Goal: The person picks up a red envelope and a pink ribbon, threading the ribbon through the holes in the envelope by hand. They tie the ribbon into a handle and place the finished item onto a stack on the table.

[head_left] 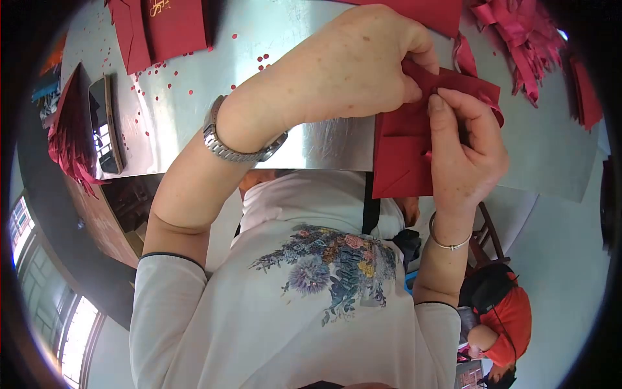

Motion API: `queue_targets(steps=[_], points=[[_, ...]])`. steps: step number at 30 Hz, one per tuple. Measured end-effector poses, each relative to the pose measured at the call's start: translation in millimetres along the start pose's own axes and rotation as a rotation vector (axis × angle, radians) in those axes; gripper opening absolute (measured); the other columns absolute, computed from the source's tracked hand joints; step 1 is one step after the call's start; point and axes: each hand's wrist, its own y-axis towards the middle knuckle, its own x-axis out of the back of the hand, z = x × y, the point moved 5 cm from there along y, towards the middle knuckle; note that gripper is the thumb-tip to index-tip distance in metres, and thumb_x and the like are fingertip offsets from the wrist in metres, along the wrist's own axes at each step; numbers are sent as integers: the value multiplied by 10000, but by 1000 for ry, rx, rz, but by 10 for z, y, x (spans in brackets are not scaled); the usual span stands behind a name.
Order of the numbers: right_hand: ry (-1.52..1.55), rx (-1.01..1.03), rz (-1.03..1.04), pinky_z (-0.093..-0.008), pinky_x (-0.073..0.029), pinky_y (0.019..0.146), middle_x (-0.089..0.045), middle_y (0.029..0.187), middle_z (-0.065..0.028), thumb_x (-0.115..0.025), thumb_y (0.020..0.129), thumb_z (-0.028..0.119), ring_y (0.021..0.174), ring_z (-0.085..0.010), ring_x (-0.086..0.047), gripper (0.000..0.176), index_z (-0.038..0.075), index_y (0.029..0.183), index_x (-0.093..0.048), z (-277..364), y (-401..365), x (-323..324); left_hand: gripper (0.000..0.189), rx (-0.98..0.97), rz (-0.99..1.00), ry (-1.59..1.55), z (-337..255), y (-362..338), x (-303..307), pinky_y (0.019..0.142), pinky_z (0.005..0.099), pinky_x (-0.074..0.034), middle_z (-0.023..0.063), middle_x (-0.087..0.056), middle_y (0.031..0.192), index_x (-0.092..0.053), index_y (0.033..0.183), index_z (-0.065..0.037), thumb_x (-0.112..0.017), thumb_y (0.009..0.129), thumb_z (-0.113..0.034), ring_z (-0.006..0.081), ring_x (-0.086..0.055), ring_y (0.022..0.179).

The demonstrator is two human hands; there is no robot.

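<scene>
A dark red paper bag (405, 165) lies flat at the table's near edge, its folded bottom toward me. My left hand (382, 65) reaches across from the left and grips the bag's upper part between thumb and fingers. Close beside it, my right hand (470, 146) rests over the bag, thumb and index fingertip pinched together near the upper edge. What lies in that pinch is too small to make out. A red ribbon (494, 109) curves out behind the right hand's fingers, and another ribbon (463, 55) lies just above the bag.
Finished-looking red bags (172, 32) lie at the upper left among scattered red paper dots (190, 92). A phone (105, 126) and a ribbon bundle (68, 139) sit at the left edge. More ribbons (518, 45) pile up at upper right. A person in red (512, 324) is behind, lower right.
</scene>
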Motion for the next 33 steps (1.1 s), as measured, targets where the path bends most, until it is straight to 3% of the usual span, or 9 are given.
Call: queue_targets(steps=[8,11,20,23,26,28,29,31,33], points=[[-25,44,-6,-206,-472,606,-661,756,-37,-704,794,-17,660,-66,-586,90,5,874,-670,1,0,11,154,27,1,-71,104,-2,-42,668,349,-510,205,-659,826,-638,882,60,-640,738,3,291,-653,750],[-58,106,6,-206,-472,603,-661,751,-34,-704,793,-17,654,-62,-584,87,6,871,-671,35,-6,7,260,-119,-126,135,210,-15,-91,712,363,-520,189,-665,784,-685,925,7,-592,691,-55,319,-655,757],[-23,-99,-20,-218,-474,578,-656,713,-47,-707,785,-3,622,-61,-578,83,6,856,-666,31,-3,-65,241,-169,-158,160,180,-34,-99,713,385,-515,198,-658,776,-675,886,17,-561,679,-29,345,-645,775],[-99,-98,1,-240,-482,562,-642,686,-63,-688,790,28,590,-107,-604,54,14,829,-654,60,27,-101,220,-210,-164,136,146,-53,-116,699,397,-508,211,-646,776,-664,861,23,-541,684,-17,367,-631,777],[-326,104,17,-282,-489,544,-633,679,-92,-657,792,60,577,-202,-622,38,29,804,-640,175,59,-127,208,-250,-185,202,133,-51,-138,690,400,-504,220,-638,777,-654,847,29,-524,688,-5,381,-621,773],[-648,385,93,-324,-487,533,-625,679,-114,-632,793,77,589,-289,-611,26,51,792,-631,315,61,-184,220,-224,-153,231,128,-52,-137,689,396,-505,218,-642,784,-653,856,31,-514,688,3,373,-628,774],[-650,386,92,-324,-487,533,-625,679,-114,-632,793,77,589,-289,-611,26,51,792,-631,312,74,-182,220,-226,-153,230,130,-54,-134,689,396,-505,218,-642,784,-653,856,31,-514,688,3,373,-628,774],[-538,300,85,-312,-490,549,-646,696,-114,-637,793,81,591,-247,-627,46,42,816,-645,280,119,-155,222,-189,-134,120,160,-49,-122,690,396,-507,212,-646,787,-657,873,29,-518,702,4,360,-636,766],[-168,-234,146,-286,-493,570,-666,716,-111,-639,792,94,604,-193,-640,88,25,845,-657,79,185,-95,221,-186,-153,104,160,-66,-102,693,391,-509,207,-650,791,-661,885,25,-524,712,1,350,-640,764]])
